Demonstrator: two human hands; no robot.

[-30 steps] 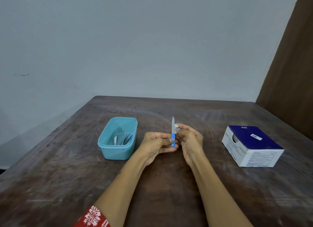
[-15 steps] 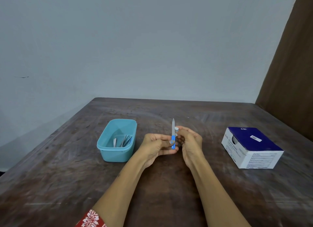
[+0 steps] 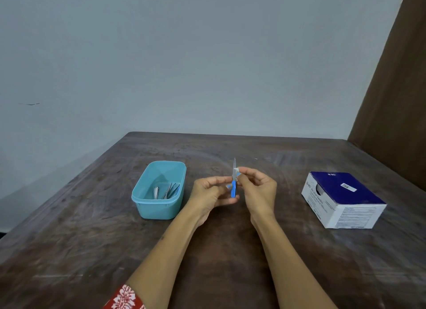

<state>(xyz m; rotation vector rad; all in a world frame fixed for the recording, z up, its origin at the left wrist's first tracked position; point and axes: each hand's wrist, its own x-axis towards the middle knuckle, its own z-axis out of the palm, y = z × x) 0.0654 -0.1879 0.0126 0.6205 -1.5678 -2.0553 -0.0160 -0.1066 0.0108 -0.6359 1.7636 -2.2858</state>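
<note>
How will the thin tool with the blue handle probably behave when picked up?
The blue-handled tool is probably stiff: it stands straight in the left hand while the right hand pinches a white pad on it. Likely light: fingertips alone hold it. Its point may prick.

In the last 1 second my right hand (image 3: 260, 189) rubbed the white pad (image 3: 236, 171) along the blade of the blue-handled tool (image 3: 233, 190). The pad slid down toward the handle, then back up. It had stuck out to the blade's right and ended tight against the metal. My fingers (image 3: 253, 173) on that hand loosened and fanned out.
</note>
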